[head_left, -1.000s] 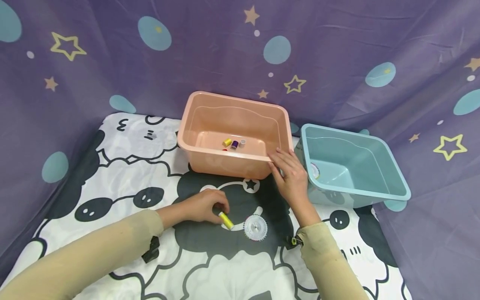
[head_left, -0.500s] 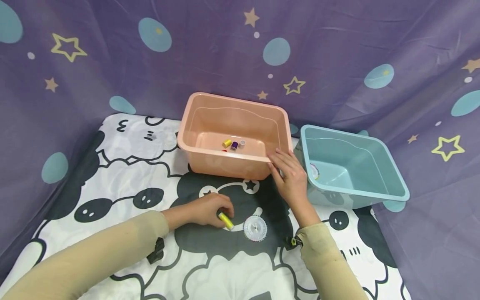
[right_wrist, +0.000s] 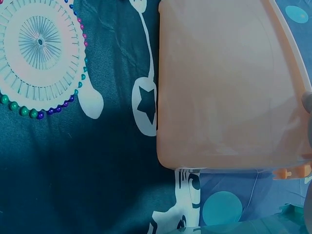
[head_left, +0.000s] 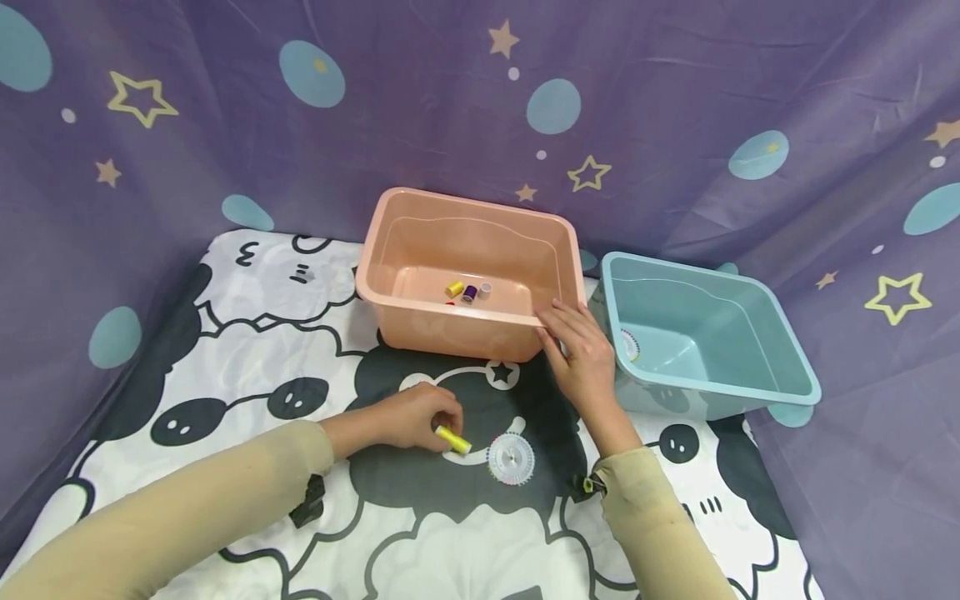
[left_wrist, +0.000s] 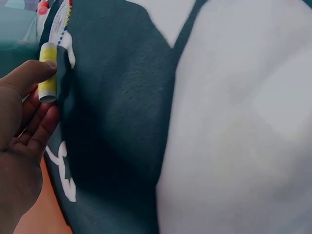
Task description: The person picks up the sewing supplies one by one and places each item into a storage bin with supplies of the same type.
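My left hand [head_left: 416, 417] pinches a yellow thread spool [head_left: 454, 440] between thumb and fingers, over the dark patch of the cloth. In the left wrist view the thumb lies across the yellow spool [left_wrist: 48, 73], whose white ends stick out. Just right of it, a round pin wheel [head_left: 512, 458] with coloured pin heads lies flat on the cloth; the right wrist view shows the pin wheel [right_wrist: 41, 48] close up. My right hand [head_left: 583, 354] holds the peach bin [head_left: 457, 329] by its front right corner, fingers over the rim and thumb outside.
Inside the peach bin lie a yellow spool [head_left: 454, 288], a purple spool [head_left: 469, 293], a white spool [head_left: 485, 289] and a partly hidden red thing [head_left: 450, 303]. A teal bin [head_left: 720, 387] stands to the right, with another pin wheel [head_left: 630, 345] in it. Purple curtains hang behind.
My left hand shifts slightly right and then a little back, and the yellow spool in it tilts nearer to level. My right hand stays on the bin's rim.
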`<state>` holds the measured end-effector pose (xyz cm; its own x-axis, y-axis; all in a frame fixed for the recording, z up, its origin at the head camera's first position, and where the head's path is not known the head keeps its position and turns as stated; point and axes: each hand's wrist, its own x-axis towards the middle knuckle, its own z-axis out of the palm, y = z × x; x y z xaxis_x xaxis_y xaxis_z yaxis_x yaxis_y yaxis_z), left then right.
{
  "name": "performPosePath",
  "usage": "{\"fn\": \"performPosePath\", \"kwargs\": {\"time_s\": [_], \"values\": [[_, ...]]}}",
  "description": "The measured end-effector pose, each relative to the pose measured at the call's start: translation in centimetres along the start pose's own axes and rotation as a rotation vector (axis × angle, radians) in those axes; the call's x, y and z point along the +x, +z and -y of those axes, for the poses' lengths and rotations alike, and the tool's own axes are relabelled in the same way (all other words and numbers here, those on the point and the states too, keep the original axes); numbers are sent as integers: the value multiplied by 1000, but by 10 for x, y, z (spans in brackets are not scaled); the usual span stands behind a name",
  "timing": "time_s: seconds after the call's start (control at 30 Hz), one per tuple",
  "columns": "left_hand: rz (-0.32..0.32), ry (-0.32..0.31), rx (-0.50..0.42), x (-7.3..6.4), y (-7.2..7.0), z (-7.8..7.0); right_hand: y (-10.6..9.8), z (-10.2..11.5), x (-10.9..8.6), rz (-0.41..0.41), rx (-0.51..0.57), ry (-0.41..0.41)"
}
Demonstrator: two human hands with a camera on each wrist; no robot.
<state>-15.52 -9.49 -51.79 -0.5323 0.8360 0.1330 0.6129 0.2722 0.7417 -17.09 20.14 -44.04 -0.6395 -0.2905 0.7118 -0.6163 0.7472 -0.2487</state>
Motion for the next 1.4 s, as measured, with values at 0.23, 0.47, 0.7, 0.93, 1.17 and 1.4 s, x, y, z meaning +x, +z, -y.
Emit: {"fn": "performPosePath", "kwargs": {"time_s": [0.23,0.47,0.7,0.93,1.17,1.4], "values": [[30,-90,34,0,-25,-24,0,0,0,2,2,1],[29,-95,60,2,-55,-44,0,0,0,-5,-3,2],[18,-101,88,5,-81,-62,0,-2,-1,-2,3,6],[-29,-72,110,11,-105,-82,0,-1,-1,0,0,7],[-62,-62,117,18,-128,-98,-1,-1,0,6,3,8],[-98,-84,146,26,-148,-109,-1,0,-1,4,3,8]]}}
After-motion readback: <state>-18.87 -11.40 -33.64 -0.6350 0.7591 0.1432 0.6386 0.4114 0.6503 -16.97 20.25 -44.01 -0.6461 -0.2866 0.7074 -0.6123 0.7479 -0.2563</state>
